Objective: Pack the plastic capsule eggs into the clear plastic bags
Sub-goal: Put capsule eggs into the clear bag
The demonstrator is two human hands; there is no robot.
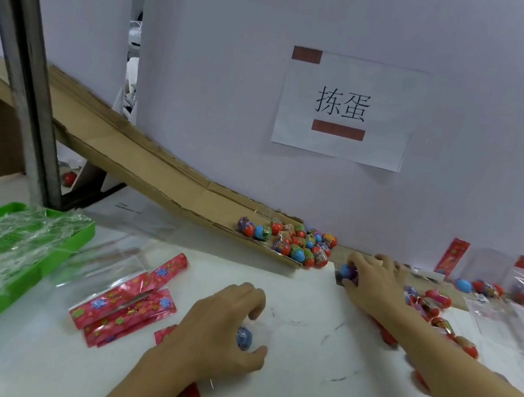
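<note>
Left hand (pixel 222 324) fingers curled on a blue plastic capsule egg (pixel 244 338) at a clear plastic bag's mouth (pixel 264 328), holding it ready; right hand (pixel 373 281) fingers clamp a blue-purple capsule egg (pixel 348 272) by the cardboard chute (pixel 157 166) pile, likely next in.

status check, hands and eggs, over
Left hand grips blue egg. Right hand grips blue egg near chute. Nothing blocking.

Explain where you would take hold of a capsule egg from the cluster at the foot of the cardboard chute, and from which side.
Pinch a front-edge egg across its sides, from above and the near side; the wall blocks the back.
</note>
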